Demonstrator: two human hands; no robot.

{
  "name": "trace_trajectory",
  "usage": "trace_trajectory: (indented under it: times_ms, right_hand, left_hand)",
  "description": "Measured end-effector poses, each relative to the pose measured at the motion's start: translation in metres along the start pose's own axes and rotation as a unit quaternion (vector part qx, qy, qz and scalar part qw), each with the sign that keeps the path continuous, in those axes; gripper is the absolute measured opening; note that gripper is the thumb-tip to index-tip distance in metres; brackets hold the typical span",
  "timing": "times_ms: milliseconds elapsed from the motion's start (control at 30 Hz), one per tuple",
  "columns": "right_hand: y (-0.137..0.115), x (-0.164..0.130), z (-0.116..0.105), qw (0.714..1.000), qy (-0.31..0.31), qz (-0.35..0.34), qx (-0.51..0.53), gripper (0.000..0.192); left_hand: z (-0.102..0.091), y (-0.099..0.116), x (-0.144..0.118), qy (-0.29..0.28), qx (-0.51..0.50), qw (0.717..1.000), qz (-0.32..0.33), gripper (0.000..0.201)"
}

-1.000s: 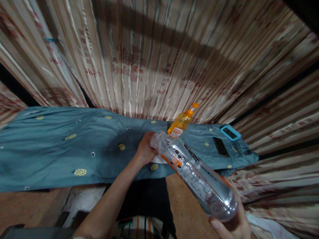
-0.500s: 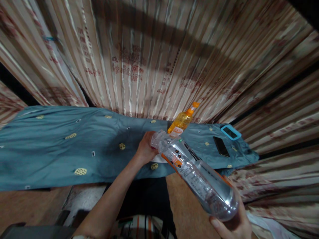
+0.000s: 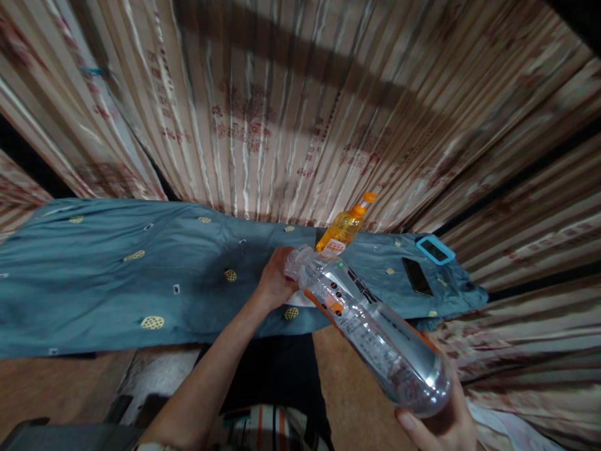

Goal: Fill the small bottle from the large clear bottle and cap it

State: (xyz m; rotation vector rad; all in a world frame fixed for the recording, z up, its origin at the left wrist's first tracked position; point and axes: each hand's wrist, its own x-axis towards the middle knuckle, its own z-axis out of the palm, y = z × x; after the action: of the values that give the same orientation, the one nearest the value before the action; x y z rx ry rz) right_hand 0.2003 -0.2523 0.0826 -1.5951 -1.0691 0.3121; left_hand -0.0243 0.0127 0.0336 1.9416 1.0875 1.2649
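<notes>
My right hand (image 3: 441, 423) grips the base of a large clear plastic bottle (image 3: 370, 332) with an orange-and-white label. The bottle is tilted away from me, its neck pointing down toward the table. My left hand (image 3: 273, 282) is closed at the bottle's mouth, above a small white object (image 3: 295, 299) lying on the blue cloth (image 3: 117, 275). What the left fingers hold is hidden. An orange bottle (image 3: 344, 230) of yellow liquid stands just behind the clear bottle's neck.
The blue patterned cloth covers a long table against striped curtains (image 3: 282, 106). A dark phone (image 3: 416, 276) and a device in a light blue case (image 3: 434, 249) lie at the table's right end. Brown floor (image 3: 347, 388) shows below.
</notes>
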Motion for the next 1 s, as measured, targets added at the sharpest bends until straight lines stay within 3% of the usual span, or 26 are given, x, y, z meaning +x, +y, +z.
trace_trajectory:
  times_ms: [1000]
  right_hand:
    - [-0.0033,0.0044,-0.0010,1.000,0.000,-0.011,0.004,0.094]
  left_hand:
    - [0.0010,-0.0006,-0.0006,0.003,-0.012,1.000,-0.004,0.052]
